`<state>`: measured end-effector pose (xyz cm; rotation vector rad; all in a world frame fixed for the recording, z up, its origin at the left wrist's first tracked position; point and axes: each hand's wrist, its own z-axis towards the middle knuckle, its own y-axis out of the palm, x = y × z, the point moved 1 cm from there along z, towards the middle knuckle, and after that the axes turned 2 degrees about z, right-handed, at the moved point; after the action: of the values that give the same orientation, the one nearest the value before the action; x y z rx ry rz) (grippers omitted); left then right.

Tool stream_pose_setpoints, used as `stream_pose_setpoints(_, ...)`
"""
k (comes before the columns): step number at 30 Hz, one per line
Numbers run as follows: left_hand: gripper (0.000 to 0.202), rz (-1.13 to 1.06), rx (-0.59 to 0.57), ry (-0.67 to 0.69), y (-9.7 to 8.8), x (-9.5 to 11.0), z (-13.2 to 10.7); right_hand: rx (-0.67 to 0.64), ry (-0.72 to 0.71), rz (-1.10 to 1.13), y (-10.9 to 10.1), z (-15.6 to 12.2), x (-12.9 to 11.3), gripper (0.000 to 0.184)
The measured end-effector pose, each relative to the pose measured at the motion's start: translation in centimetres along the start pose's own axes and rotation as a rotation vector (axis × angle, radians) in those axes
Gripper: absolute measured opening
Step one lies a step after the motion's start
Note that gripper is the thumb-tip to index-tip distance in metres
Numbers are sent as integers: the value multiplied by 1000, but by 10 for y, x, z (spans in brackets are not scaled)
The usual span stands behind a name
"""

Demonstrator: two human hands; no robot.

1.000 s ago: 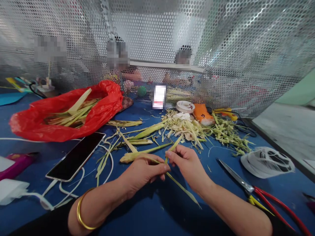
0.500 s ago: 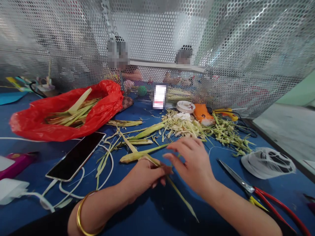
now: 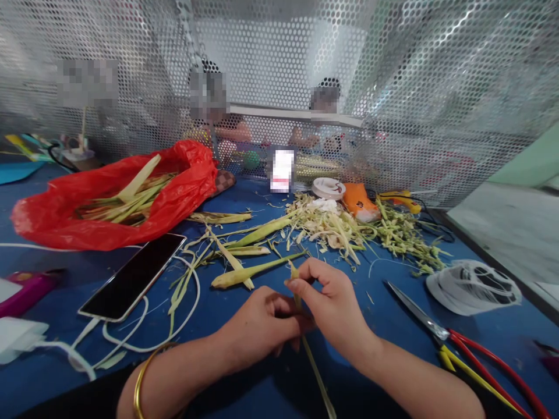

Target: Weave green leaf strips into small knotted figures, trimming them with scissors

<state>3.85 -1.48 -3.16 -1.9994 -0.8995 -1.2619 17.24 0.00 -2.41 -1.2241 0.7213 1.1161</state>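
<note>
My left hand [image 3: 268,320], with a gold bangle on its wrist, is closed around a long, thin yellow-green plant stalk [image 3: 315,369] at the front middle of the table. The stalk's tail hangs down toward the near edge. Just above, my right hand [image 3: 334,294] pinches the stalk's upper end between thumb and fingers. Part of the stalk is hidden by the fingers. Behind my left hand lies a thicker pale stalk [image 3: 251,272], and beyond it several loose leaf pieces [image 3: 266,231].
On the left are a red plastic bag [image 3: 105,235] of stalks, a phone [image 3: 133,279] and a white cable [image 3: 152,349]. Cut scraps [image 3: 332,224] are heaped at the back right. Red-handled scissors [image 3: 443,333] and a white thread roll [image 3: 474,288] lie right. People sit behind a perforated screen [image 3: 279,64].
My right hand has gone from spread fingers to a pinch on the stalk's upper end. My left hand has moved slightly right and down, and the stalk stands steeper.
</note>
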Motion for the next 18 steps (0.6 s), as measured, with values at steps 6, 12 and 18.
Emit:
stream_pose_setpoints(6, 38, -166, 0, -10, 0, 0, 0, -52, -62, -41, -6, 4, -1, 21)
stream_pose_setpoints(12, 41, -476, 192, -31, -14, 8, -1, 343, -181, -72, -43, 32, 15, 21)
stream_pose_setpoints(18, 33, -670, 270, 3, -19, 8, -1, -364, 192, 274, -31, 33, 21, 21)
